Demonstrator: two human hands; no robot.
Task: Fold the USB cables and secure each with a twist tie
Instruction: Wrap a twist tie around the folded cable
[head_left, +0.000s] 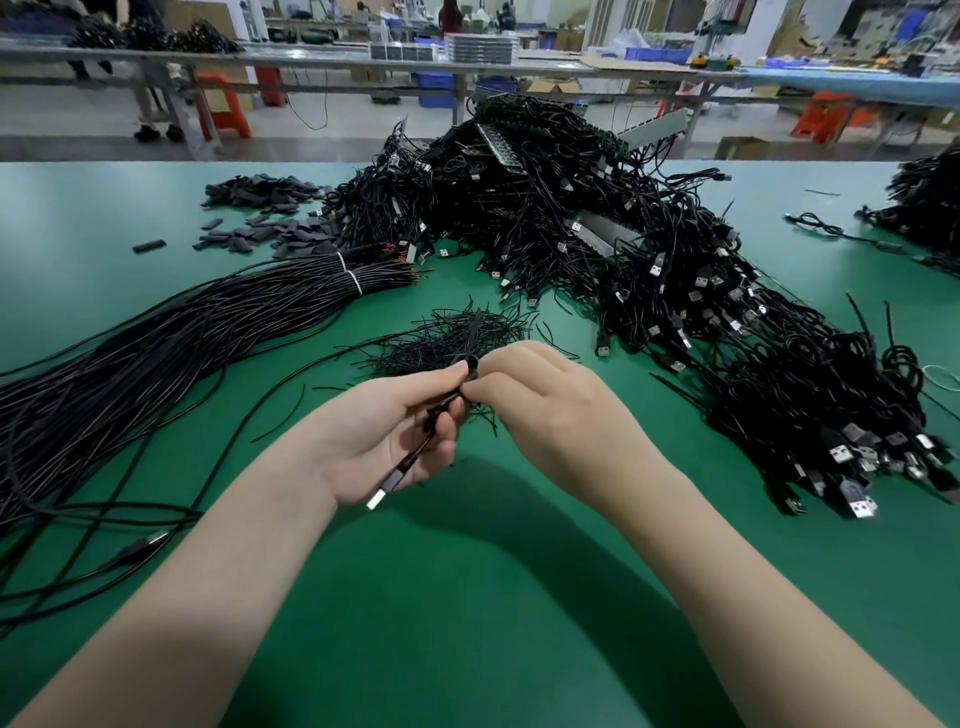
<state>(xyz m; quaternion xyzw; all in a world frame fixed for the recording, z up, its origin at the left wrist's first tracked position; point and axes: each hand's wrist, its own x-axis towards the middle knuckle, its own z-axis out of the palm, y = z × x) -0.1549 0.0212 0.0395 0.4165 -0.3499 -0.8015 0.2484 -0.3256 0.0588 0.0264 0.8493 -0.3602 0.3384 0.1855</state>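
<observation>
Two hands, left hand (387, 436) and right hand (545, 410), pinch one USB cable (400, 475).

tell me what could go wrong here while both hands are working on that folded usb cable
1. The left hand grips the folded cable loosely near its plug; the folds could spring apart before the tie is tight.
2. The right hand pinches at the cable's top, right over the loose twist ties; extra ties may snag.
3. The big cable heap lies close on the right; a finished bundle could tangle there.
</observation>
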